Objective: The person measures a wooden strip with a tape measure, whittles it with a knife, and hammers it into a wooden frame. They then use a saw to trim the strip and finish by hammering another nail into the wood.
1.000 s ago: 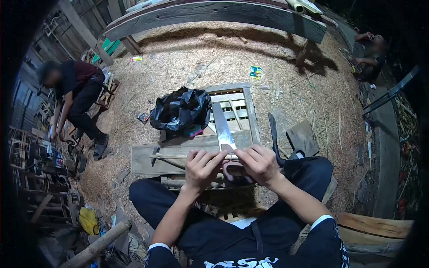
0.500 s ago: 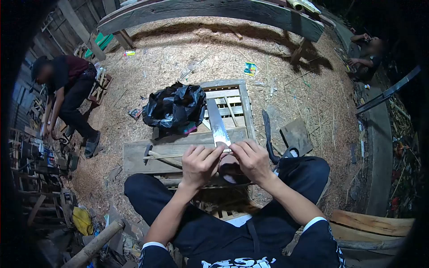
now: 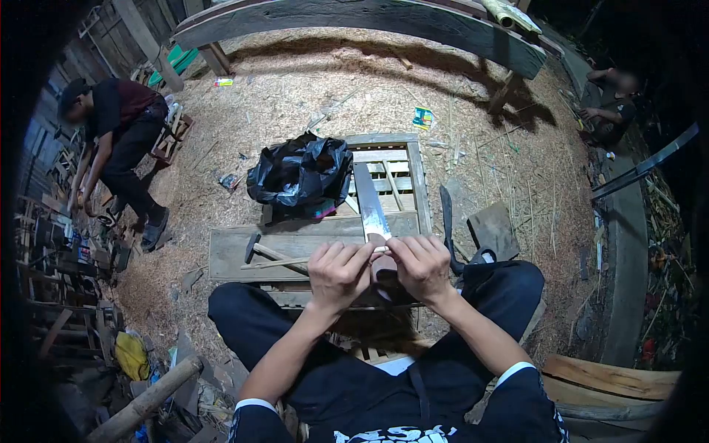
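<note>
Both my hands are close together over the low wooden platform. A thin pale wooden stick (image 3: 380, 249) runs crosswise between them. My left hand (image 3: 340, 273) pinches it, and more of the stick sticks out to the left of that hand. My right hand (image 3: 421, 267) has its fingers closed on the stick's other end. Just beyond my fingers lies a hand saw (image 3: 371, 198), its shiny blade pointing away and its brown handle under my hands. To the left, a hammer (image 3: 252, 246) rests on the platform.
A black plastic bag (image 3: 301, 176) sits on the slatted wooden platform (image 3: 229, 255). Right of it are a dark curved-handled tool (image 3: 447, 221) and a flat board (image 3: 495, 230). A person (image 3: 122, 140) bends over at left; another person (image 3: 609, 107) sits far right. A long wooden beam (image 3: 354, 28) spans the back.
The view has turned slightly, so the surroundings sit a little further right. My hands stay together on the stick, which shows more clearly between them now.
</note>
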`<action>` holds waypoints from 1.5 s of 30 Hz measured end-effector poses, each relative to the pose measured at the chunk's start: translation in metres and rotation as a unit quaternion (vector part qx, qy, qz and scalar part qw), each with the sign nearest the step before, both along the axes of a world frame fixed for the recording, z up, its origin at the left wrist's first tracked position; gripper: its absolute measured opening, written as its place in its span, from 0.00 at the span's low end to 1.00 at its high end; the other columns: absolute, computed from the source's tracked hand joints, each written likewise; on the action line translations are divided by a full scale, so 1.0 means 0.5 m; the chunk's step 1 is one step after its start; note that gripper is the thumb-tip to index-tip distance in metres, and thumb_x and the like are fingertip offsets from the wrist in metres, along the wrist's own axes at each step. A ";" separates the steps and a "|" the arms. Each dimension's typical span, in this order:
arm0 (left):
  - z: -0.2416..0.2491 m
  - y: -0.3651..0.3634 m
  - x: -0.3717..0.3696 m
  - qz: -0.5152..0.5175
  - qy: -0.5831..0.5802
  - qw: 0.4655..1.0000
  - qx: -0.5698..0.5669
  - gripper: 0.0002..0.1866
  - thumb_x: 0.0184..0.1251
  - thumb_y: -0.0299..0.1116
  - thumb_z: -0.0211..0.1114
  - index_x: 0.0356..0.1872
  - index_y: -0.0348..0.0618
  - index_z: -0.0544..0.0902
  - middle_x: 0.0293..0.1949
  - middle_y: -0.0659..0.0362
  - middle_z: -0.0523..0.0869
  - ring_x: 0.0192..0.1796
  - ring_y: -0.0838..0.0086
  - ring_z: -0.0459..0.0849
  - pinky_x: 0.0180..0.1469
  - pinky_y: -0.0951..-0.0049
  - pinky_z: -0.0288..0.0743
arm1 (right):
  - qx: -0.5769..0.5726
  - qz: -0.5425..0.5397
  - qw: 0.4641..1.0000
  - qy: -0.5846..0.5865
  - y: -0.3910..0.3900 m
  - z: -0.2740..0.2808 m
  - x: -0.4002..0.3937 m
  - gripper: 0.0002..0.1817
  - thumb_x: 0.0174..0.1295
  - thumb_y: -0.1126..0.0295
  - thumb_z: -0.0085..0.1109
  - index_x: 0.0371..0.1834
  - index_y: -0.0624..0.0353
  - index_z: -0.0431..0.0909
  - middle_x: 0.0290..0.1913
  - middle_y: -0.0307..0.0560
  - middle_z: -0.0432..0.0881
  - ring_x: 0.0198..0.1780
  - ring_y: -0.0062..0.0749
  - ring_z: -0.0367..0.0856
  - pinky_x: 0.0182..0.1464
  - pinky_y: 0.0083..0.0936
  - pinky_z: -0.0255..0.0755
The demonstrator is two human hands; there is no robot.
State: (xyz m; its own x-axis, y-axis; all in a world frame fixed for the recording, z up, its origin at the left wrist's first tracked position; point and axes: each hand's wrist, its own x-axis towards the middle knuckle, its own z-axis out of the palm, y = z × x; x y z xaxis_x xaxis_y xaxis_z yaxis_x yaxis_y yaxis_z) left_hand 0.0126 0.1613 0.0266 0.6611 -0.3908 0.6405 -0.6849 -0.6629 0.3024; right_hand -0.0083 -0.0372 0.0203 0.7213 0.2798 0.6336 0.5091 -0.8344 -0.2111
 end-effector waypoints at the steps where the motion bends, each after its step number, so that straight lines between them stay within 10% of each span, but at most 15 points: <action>1: 0.002 0.000 -0.001 0.001 0.000 1.000 0.001 0.12 0.55 0.28 0.75 0.42 0.47 0.91 0.28 0.62 0.85 0.30 0.67 0.82 0.34 0.63 0.69 | -0.004 -0.004 1.000 0.018 0.001 0.002 -0.002 0.11 0.60 0.74 0.69 0.46 0.55 0.85 0.33 0.41 0.85 0.35 0.36 0.85 0.39 0.35 0.73; 19: 0.005 0.059 0.021 -0.109 0.034 0.991 0.066 0.09 0.59 0.40 0.80 0.38 0.53 0.91 0.29 0.67 0.85 0.29 0.73 0.85 0.31 0.68 0.71 | 0.123 0.262 0.937 0.194 -0.035 0.016 0.021 0.15 0.60 0.71 0.71 0.51 0.56 0.85 0.39 0.44 0.85 0.41 0.46 0.81 0.44 0.39 0.75; 21: 0.011 0.034 0.000 -0.267 0.060 0.961 -0.021 0.09 0.60 0.42 0.81 0.35 0.53 0.90 0.27 0.68 0.84 0.28 0.74 0.85 0.30 0.69 0.70 | 0.100 0.269 0.930 0.231 -0.024 0.007 0.013 0.14 0.61 0.70 0.71 0.50 0.56 0.85 0.40 0.45 0.85 0.42 0.46 0.81 0.44 0.40 0.75; 26: 0.023 0.061 0.024 -0.167 0.046 0.980 -0.099 0.11 0.57 0.40 0.82 0.34 0.48 0.90 0.24 0.65 0.84 0.24 0.70 0.81 0.30 0.66 0.66 | 0.188 0.181 0.928 0.266 -0.033 0.006 0.004 0.11 0.73 0.68 0.63 0.53 0.60 0.83 0.41 0.53 0.86 0.44 0.51 0.85 0.46 0.38 0.78; 29: 0.023 0.066 0.053 -0.098 0.056 0.988 -0.102 0.11 0.57 0.39 0.82 0.34 0.47 0.91 0.25 0.63 0.84 0.26 0.68 0.81 0.33 0.65 0.68 | 0.288 0.140 0.889 0.328 -0.052 0.022 0.012 0.13 0.81 0.66 0.58 0.59 0.61 0.81 0.38 0.47 0.86 0.41 0.36 0.85 0.46 0.30 0.78; 31: 0.008 0.059 0.062 -0.087 0.084 0.989 -0.081 0.11 0.55 0.38 0.83 0.36 0.46 0.91 0.26 0.62 0.84 0.28 0.67 0.81 0.36 0.65 0.70 | 0.391 0.140 0.815 0.404 -0.053 0.023 0.011 0.13 0.83 0.66 0.56 0.61 0.61 0.81 0.39 0.41 0.84 0.41 0.23 0.81 0.46 0.26 0.77; 45: 0.013 0.038 0.045 -0.162 0.019 0.985 -0.050 0.31 0.48 0.33 0.78 0.61 0.55 0.91 0.27 0.65 0.78 0.31 0.68 0.77 0.37 0.65 0.67 | 0.351 0.134 0.869 0.323 -0.034 0.032 0.000 0.10 0.74 0.70 0.67 0.53 0.63 0.88 0.46 0.51 0.91 0.41 0.33 0.87 0.45 0.28 0.79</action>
